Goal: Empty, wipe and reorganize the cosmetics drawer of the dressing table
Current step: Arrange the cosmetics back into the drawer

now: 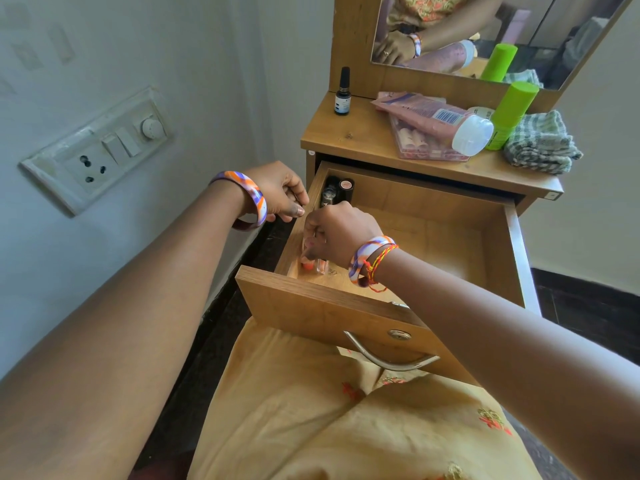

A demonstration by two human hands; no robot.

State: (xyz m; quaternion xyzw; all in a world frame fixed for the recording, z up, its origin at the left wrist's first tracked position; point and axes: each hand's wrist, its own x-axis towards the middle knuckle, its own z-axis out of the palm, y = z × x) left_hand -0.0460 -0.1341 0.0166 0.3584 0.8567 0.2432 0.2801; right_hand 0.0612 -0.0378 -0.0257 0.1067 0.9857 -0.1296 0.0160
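Left of centre, the left hand (pixel 280 192) curls loosely at the left wall of the open drawer (pixel 498 251) — whether it holds anything, I cannot tell. Just right, the right hand (pixel 337 233) pinches small orange bottles (pixel 313 263) in the drawer's front-left corner. Upper right, a pink tube (pixel 433 117) lies on the tabletop (pixel 346 133).

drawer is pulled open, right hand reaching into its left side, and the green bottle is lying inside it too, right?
Not quite. The head view shows the green bottle standing on the dressing table top beside the folded cloth, not in the drawer. The rest holds: right hand.
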